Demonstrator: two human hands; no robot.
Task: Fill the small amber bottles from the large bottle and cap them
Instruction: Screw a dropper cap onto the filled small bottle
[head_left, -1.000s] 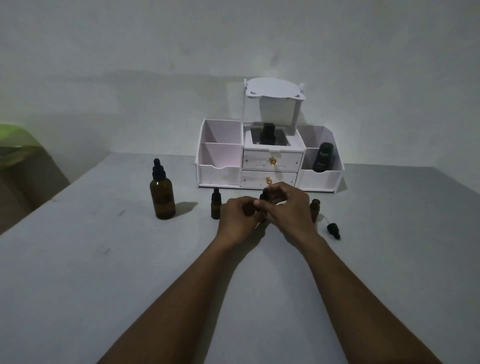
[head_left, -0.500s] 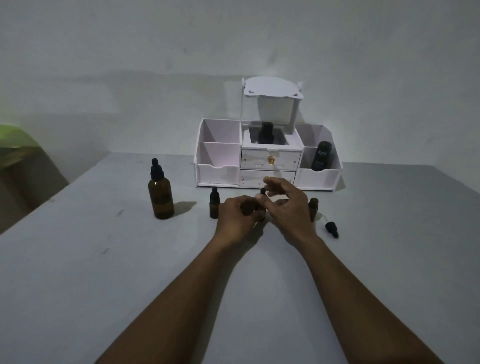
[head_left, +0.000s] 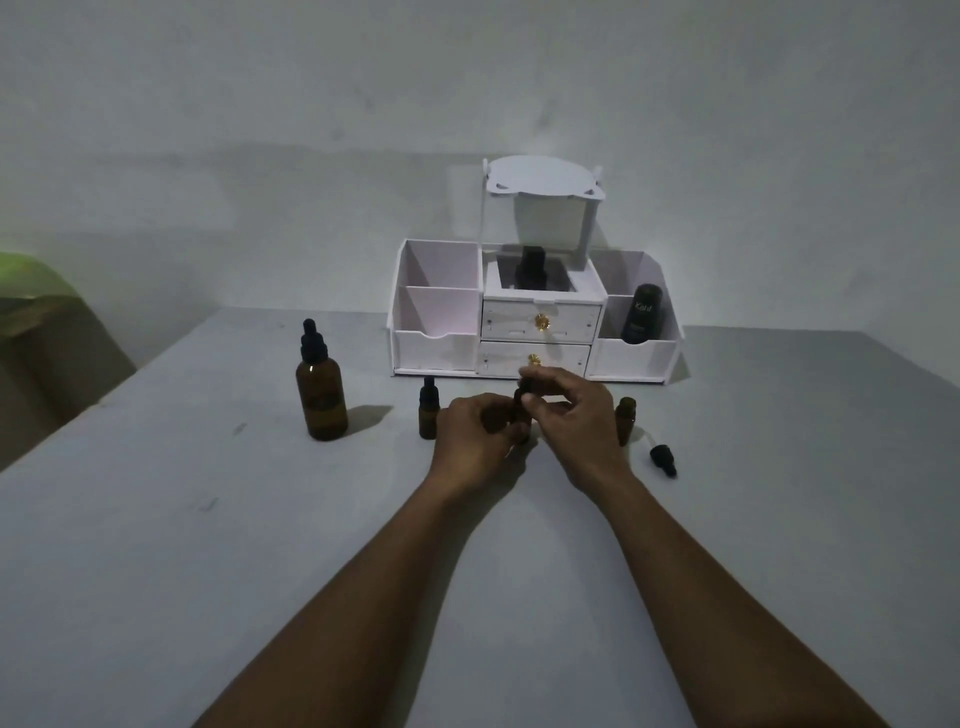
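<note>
My left hand wraps around a small amber bottle standing on the table, mostly hidden by the fingers. My right hand pinches the black dropper cap on top of that bottle with thumb and forefinger. A capped small amber bottle stands just left of my hands. An uncapped small amber bottle stands to the right, and a loose black dropper cap lies beside it. The large amber bottle with a black dropper top stands farther left.
A white organiser with two drawers and open side bins stands behind the bottles; it holds a black tube on the right and a dark bottle in the middle. A green-topped object is off the table's left edge.
My right hand's fingers have shifted around the dropper cap, opening and then pinching it again. My left hand has stayed around the small bottle.
</note>
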